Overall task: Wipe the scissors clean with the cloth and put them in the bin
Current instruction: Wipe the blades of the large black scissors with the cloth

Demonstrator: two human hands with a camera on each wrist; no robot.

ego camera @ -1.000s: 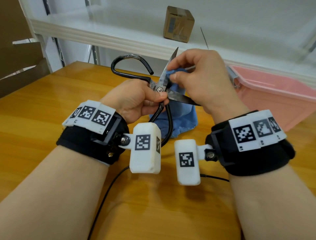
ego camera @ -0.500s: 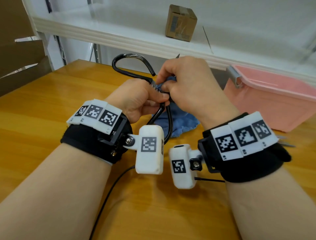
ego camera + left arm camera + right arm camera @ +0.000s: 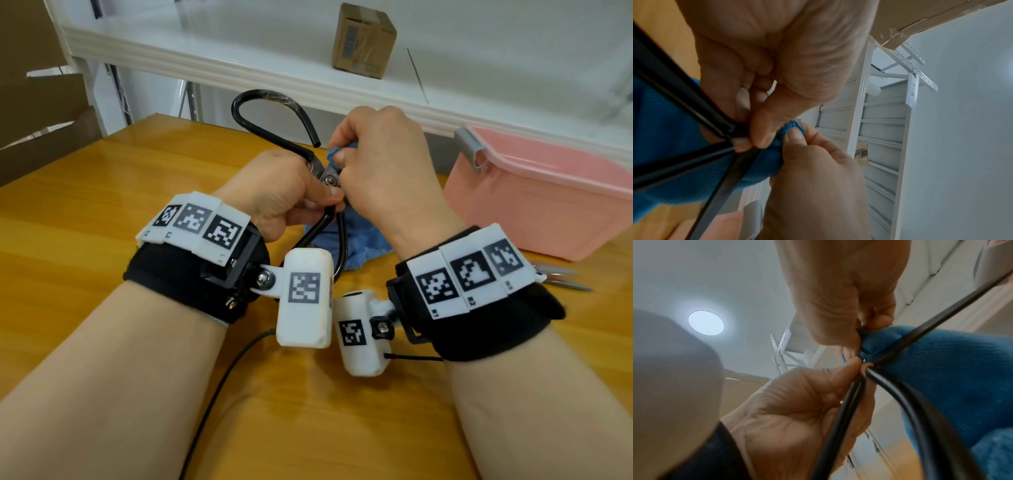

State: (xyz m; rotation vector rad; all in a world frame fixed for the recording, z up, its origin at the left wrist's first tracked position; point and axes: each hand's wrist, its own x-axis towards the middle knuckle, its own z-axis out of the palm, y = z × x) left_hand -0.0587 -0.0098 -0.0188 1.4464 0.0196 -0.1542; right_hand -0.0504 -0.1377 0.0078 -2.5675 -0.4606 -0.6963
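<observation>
Item: scissors [image 3: 330,178], black looped handles, steel blades, held above the wooden table [image 3: 85,212] in front of the person. The left hand [image 3: 284,192] gripped them at the pivot, thumb and curled fingers closed round the shanks; one handle loop rose behind the hand, the other hung down toward the wrist.

Item: cloth [image 3: 663,129], blue, knitted texture. The right hand [image 3: 380,171] pinched a fold of it around the blades close to the pivot; the rest draped down to the table beneath both hands. The blades themselves were hidden under cloth and fingers, so how clean they were could not be told.

Item: bin [image 3: 548,202], pink plastic, open-topped, standing on the table to the person's right, near the hands but apart from them. Its contents were not visible.

Progress, as judged: wiping was under way and not finished; the transfer to the bin was not yet begun.

Room and edges: a white shelf [image 3: 205,65] ran along the far side of the table, with a cardboard box [image 3: 363,41] on it, above and behind the hands. The path from hands to bin looked open, the bin's near rim being the only edge to lift over. A second pair of metal blades [image 3: 565,279] lay on the table just in front of the bin, partly hidden by the right wrist. A black cable [image 3: 219,383] trailed across the table below the left forearm.
</observation>
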